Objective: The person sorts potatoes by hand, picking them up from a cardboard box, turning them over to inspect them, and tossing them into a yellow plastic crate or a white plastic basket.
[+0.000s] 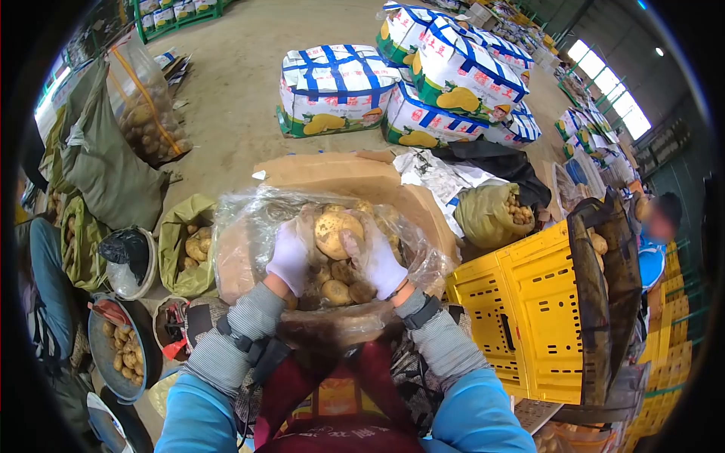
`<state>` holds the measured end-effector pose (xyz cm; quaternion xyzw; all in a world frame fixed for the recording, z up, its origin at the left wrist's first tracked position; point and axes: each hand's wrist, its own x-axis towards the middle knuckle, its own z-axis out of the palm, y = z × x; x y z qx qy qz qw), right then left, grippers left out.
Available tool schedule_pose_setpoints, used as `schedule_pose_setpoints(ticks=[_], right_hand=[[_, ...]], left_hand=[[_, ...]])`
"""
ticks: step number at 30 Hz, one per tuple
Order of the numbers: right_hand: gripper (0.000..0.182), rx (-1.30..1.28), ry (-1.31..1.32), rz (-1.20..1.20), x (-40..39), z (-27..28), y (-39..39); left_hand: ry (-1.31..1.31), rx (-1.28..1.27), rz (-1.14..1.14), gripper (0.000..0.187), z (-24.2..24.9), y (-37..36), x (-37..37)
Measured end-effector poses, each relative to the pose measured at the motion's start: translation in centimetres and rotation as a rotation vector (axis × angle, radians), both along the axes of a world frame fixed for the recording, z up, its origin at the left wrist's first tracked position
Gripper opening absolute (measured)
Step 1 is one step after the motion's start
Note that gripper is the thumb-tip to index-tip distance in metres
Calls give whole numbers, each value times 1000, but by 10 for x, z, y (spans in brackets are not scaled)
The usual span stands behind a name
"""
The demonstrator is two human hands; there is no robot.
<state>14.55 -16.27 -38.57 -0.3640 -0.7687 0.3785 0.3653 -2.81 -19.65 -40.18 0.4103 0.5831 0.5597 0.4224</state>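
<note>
Both my hands wear pale gloves with soiled fingers. A large round potato [337, 235] is held between my left hand [293, 251] and my right hand [375, 258], with fingers curved round its two sides. Beneath it, more potatoes [337, 291] lie in a container lined with clear plastic [254, 215]. Some of the potatoes there show dark, dirty patches. The fingertips are partly hidden by the potato and the smeared gloves.
A yellow crate [521, 309] stands at right, beside an open green sack [495, 215]. Printed white bags [336, 90] are stacked ahead. At left are a green sack of potatoes [177, 264] and a blue basin [100, 362]. A person [653, 253] is at far right.
</note>
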Motion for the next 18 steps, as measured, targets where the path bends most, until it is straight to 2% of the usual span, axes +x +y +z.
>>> schedule_pose_setpoints(ticks=[4,6,8,10,11,12,14,16,17,18], right_hand=[[54,-7,-16,-62,-4,14,-6],[53,71,-118,-115,-4,8,-5],[53,82,-174,-155,-4,5,-7],[54,33,-182,-174,-7,6,-10],[56,-121,-53,-156,-7,-18,0],[57,-276,77,-138,-5,-61,18],[60,-454,269,-103,-3,-78,24],[64,-499,387,-61,-6,-46,11],[64,-675,345,-119,-8,-23,4],[64,-850,299,-176,-10,2,-4]], left_hand=[[-332,-2,-35,50,18,-7,7],[11,162,-34,46,21,-9,17],[394,320,-5,42,-3,-3,12],[495,229,0,42,-16,0,3],[549,183,0,42,-22,0,1],[346,47,1,42,-11,-1,1],[-59,-224,-6,42,20,-4,3],[205,65,1,41,4,-1,10],[336,209,6,41,-2,-3,12],[447,206,3,41,2,-6,16]])
